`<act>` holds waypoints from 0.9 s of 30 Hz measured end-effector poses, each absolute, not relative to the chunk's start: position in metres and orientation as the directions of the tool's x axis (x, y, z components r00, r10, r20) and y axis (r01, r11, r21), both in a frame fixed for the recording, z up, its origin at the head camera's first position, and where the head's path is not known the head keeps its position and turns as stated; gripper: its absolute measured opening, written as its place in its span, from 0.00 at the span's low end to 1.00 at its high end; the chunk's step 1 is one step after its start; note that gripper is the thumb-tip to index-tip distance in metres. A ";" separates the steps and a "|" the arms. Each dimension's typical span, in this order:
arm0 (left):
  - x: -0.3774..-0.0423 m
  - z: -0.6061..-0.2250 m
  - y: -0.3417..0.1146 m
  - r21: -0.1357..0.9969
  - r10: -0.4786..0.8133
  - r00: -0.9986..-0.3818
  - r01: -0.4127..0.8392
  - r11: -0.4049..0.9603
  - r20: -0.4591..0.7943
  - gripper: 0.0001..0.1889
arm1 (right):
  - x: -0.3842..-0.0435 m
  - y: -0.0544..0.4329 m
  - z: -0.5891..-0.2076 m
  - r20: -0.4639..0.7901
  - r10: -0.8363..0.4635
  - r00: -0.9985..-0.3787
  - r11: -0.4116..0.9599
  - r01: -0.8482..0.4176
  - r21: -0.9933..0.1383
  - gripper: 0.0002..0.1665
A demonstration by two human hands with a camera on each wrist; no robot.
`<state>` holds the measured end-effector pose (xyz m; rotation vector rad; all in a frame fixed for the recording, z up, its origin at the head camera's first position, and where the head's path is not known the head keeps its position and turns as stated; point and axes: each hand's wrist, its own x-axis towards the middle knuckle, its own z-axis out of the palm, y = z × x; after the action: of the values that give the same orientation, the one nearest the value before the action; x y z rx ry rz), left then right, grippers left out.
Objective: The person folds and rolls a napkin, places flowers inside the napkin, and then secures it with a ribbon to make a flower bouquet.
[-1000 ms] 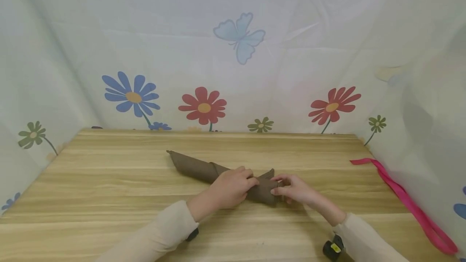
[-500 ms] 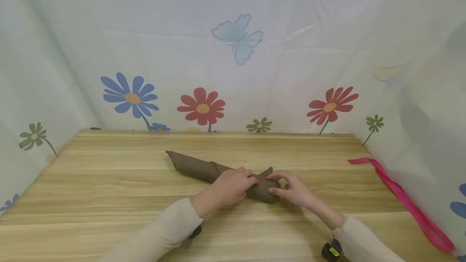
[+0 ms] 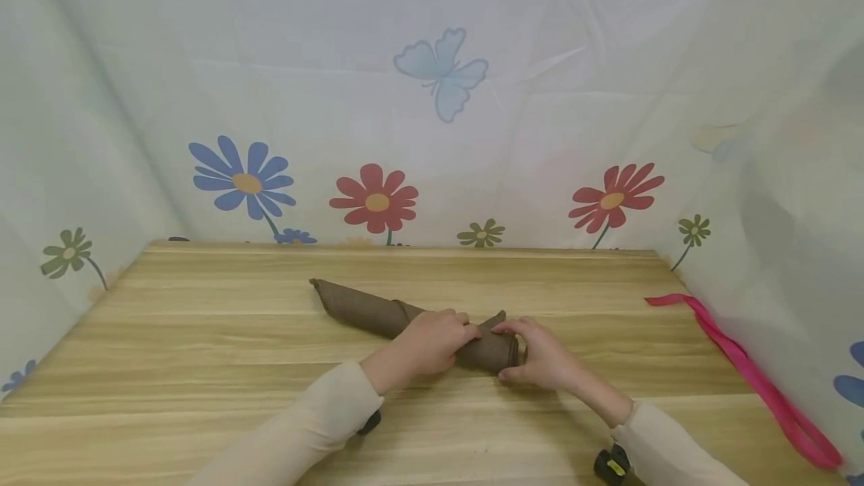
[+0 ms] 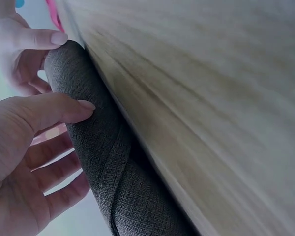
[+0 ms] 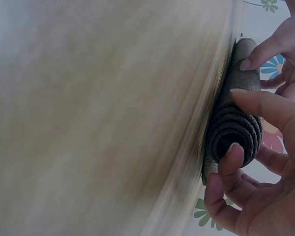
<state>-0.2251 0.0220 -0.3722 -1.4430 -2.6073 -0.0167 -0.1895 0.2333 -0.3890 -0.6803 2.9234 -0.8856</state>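
Note:
A brown cloth (image 3: pixel 361 308) rolled into a long tube lies slantwise on the wooden table, with a pointed corner at its left end. My left hand (image 3: pixel 428 341) grips the roll past its middle; in the left wrist view its thumb presses the near side. Around the roll's right end curls my right hand (image 3: pixel 548 357), thumb on one side and fingers on the other. In the right wrist view the end shows spiral layers (image 5: pixel 236 125) about a hollow core, and a fingertip sits at that opening. A small cloth corner (image 3: pixel 496 319) sticks up behind the roll.
A pink ribbon (image 3: pixel 742 362) lies along the table's right side, running toward the near right corner. Behind the wooden table (image 3: pixel 223 366) hangs a white curtain (image 3: pixel 290 81) printed with flowers and a butterfly; it also flanks both sides.
My right thumb and fingers have spread apart round the roll's right end, and that end now looks rounder, with its edge showing. My left hand stays almost where it was.

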 end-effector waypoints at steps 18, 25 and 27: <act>-0.234 -0.353 0.024 0.085 0.840 -0.535 0.844 0.529 0.089 0.19 | -0.199 0.242 -0.387 -0.049 -0.413 -0.909 0.602 -0.233 -0.764 0.24; -0.232 -0.361 0.025 -0.077 0.801 -0.536 0.817 0.572 0.266 0.13 | -0.204 0.243 -0.388 -0.154 -0.298 -0.942 0.578 -0.050 -0.815 0.25; -0.230 -0.363 0.026 -0.089 0.791 -0.550 0.803 0.589 0.266 0.12 | -0.205 0.242 -0.389 -0.151 -0.276 -0.949 0.582 -0.040 -0.812 0.25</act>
<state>-0.2301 0.0259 -0.3632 -1.3084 -2.5427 -0.0628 -0.2048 0.2422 -0.3887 -0.2608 2.5533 -1.3007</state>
